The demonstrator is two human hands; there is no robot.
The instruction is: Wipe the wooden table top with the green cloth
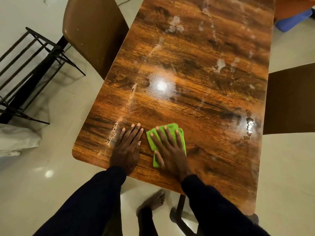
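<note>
The green cloth [173,127], folded into a small pad, lies flat on the wooden table top [196,65] near the table's close end, a little in from the edge where the person stands. The right hand [170,150] rests on top of it, palm down, with the fingers straight and spread and the thumb stretched along the cloth's near left corner; nothing is curled round or pinched, and bright green shows between and beyond the fingertips. Just beside it, to the left and clear of the cloth, the left hand [127,147] lies flat on the bare wood, fingers straight and close together, holding nothing. Dark sleeves [95,198] cover both forearms. Whitish smears [175,25] and streaks mark the glossy surface, some in a line running up from the left hand and more scattered toward the far end, while a ceiling light's glare [162,85] shines near the middle. A tan chair [92,31] stands against the table's left side and a dark brown chair seat [289,99] sits at its right. A black metal rack [34,65] stands on the pale tiled floor [51,167] farther left, and a bare foot [153,200] shows below the table's near edge.
</note>
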